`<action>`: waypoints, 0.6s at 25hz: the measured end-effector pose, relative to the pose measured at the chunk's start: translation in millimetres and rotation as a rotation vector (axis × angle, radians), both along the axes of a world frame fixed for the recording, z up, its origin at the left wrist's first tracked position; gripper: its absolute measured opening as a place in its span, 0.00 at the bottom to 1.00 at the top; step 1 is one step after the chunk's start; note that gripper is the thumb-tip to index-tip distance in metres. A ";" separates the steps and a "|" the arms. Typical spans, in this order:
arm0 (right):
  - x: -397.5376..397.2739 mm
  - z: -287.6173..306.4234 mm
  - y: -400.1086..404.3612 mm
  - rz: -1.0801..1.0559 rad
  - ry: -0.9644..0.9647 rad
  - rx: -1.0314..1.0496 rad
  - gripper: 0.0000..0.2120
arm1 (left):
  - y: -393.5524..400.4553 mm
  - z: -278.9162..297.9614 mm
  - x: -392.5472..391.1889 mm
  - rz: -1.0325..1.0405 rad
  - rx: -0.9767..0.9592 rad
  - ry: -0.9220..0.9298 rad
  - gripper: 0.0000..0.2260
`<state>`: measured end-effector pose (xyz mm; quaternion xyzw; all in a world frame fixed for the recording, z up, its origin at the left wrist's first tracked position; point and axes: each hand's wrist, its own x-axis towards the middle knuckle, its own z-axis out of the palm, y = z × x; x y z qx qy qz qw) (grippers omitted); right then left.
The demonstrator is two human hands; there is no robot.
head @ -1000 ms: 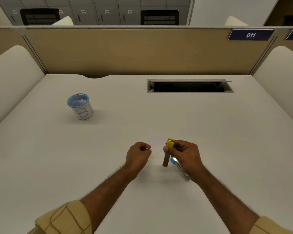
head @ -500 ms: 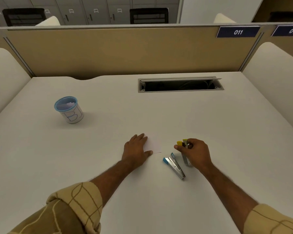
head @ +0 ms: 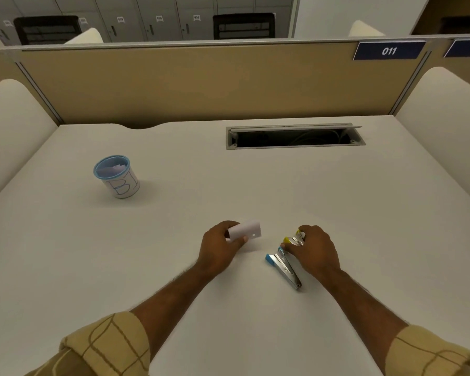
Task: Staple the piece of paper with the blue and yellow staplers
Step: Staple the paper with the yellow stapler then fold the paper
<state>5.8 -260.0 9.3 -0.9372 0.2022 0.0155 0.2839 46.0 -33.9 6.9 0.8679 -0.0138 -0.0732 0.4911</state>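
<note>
My left hand (head: 219,249) pinches a small white piece of paper (head: 248,231) between thumb and fingers, its right end lifted just above the white desk. To the right lies the blue stapler (head: 282,267), its blue tip pointing toward the paper and its metal body running back toward me. My right hand (head: 314,249) sits right beside it with fingers curled round the yellow stapler (head: 292,239), which rests on the desk; only its yellow tip and part of its metal body show.
A white cup with a blue rim (head: 117,176) holding paper slips stands at the far left. A cable slot (head: 295,137) is cut into the desk (head: 255,185) at the back. Beige partition panels enclose the desk on three sides.
My left hand went from lying flat on the paper to pinching and lifting it. My right hand brought the yellow stapler down next to the blue one.
</note>
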 end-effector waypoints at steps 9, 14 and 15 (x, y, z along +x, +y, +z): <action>5.4 54.2 50.9 0.056 -0.032 0.883 0.12 | 1.1 41.3 -12.0 -0.065 -0.429 0.310 0.15; 8.1 56.9 61.3 -0.040 -0.088 0.994 0.10 | -0.7 52.0 -16.5 -0.081 -0.445 0.327 0.15; 8.5 55.9 61.7 -0.046 -0.101 0.986 0.09 | -0.6 53.8 -17.0 -0.089 -0.453 0.331 0.14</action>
